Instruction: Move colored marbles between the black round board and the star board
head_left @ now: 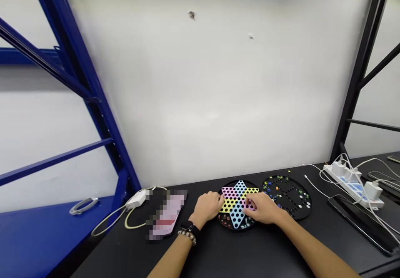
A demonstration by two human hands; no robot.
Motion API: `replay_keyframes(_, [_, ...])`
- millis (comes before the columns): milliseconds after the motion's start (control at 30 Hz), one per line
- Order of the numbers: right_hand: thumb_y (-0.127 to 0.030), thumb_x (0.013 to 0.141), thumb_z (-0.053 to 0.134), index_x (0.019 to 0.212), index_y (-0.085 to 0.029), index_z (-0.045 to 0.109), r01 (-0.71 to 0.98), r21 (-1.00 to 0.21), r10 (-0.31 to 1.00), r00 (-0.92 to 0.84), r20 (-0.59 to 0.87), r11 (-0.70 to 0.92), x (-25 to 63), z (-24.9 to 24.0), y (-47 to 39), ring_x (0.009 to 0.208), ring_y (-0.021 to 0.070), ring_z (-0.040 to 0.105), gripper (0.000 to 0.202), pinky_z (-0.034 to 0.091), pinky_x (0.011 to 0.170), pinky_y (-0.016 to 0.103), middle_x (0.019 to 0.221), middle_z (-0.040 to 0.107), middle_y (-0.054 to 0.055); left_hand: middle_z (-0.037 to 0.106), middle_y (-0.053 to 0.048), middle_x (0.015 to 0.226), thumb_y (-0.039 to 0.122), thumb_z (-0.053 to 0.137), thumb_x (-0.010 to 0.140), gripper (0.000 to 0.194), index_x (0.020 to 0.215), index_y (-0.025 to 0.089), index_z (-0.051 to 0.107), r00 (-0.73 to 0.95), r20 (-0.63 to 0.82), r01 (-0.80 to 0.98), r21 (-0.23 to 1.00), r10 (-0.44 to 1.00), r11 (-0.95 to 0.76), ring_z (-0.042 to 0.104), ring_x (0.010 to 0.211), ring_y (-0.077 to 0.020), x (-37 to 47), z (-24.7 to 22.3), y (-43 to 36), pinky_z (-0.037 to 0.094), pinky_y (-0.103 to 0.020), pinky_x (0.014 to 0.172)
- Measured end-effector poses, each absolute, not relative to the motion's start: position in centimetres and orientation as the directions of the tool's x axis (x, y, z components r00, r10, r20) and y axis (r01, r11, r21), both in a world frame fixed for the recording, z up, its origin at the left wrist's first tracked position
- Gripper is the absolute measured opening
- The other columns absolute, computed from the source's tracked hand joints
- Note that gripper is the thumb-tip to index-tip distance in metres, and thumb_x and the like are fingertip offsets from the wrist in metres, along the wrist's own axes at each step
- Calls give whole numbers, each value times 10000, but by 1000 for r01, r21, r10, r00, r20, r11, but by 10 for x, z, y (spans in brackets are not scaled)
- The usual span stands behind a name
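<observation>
A star-shaped Chinese checkers board (237, 213) in blue, pink and yellow, full of dark holes, lies in a round black tray (235, 229) on the table. Reddish marbles (223, 219) and whitish-blue marbles (249, 222) sit in the tray's pockets beside the star's bottom point. My left hand (208, 206), with a dark watch and a beaded bracelet on its wrist, is closed at the left edge of the board, fingers curled over it. Above the lower right pink point, my right hand (264, 207) is bent into a pinch; what its fingertips hold is hidden.
A second round black tray (301, 215) with scattered coloured marbles stands to the right, partly behind my right hand. Further right are a dark phone (359, 219) and a white power strip (353, 186) with cables. A pink phone-like object (171, 211) and a white adapter (136, 199) lie left.
</observation>
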State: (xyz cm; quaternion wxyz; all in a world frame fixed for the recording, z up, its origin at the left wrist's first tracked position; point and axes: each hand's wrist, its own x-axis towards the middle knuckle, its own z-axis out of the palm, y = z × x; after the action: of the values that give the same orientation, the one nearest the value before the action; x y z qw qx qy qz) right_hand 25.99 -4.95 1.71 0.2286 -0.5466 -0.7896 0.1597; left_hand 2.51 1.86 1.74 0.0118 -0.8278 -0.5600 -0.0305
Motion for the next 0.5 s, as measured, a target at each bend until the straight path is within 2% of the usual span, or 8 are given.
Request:
replay_keyframes(100, [-372,856,603,718,-206,573,761,-558,940,-211,269,331,260,16,-45,662,135,491,218,299,649,252,699,585,-16,737,-145,890,380,328,996,492,795,172,725,317,132,944,48,939,-325,697,860,-289,25,26,19,466,-361,751])
replay_keyframes(167, [-445,877,571,655,-197,530,670,-680,941,-85,328,298,257,17,-40,632,128,460,336,305,624,253,655,540,-17,727,-126,863,380,285,1013,518,786,177,703,285,195,949,76,938,-305,689,841,-271,29,34,16,452,-339,728])
replay_keyframes(233, [-558,882,526,642,-195,512,427,-874,962,28,270,233,249,19,-38,560,110,412,435,301,560,242,600,474,-30,711,-100,860,372,228,1031,530,814,193,678,272,259,946,104,927,-306,672,838,-242,38,41,7,437,-316,715])
replay_keyframes(300, [-669,878,453,695,-198,535,49,-997,999,-13,50,51,238,21,-41,457,82,348,512,250,461,219,577,446,-46,694,-71,860,358,190,1038,531,824,212,654,289,304,932,125,908,-339,651,818,-207,52,48,-8,429,-296,722])
replay_keyframes(367, [-731,879,373,736,-203,541,-240,-939,955,-224,-194,-247,224,24,-49,377,67,307,572,174,389,198,559,463,-47,677,-51,855,354,209,1032,507,778,225,629,382,357,867,180,852,-464,629,779,-182,69,51,-26,429,-284,716])
replay_keyframes(433, [-751,886,307,675,-206,490,-356,-797,853,-388,-348,-487,212,26,-59,331,62,286,612,133,354,178,491,437,-48,673,-42,865,379,284,1009,423,794,236,619,499,401,749,248,769,-615,617,784,-193,83,53,-43,439,-295,705])
replay_keyframes(500, [-749,894,271,611,-209,429,-435,-687,806,-414,-423,-583,203,25,-66,309,56,262,630,126,336,161,426,381,-54,676,-38,911,383,363,988,321,847,243,615,534,415,680,308,737,-666,612,835,-210,93,54,-54,456,-317,745])
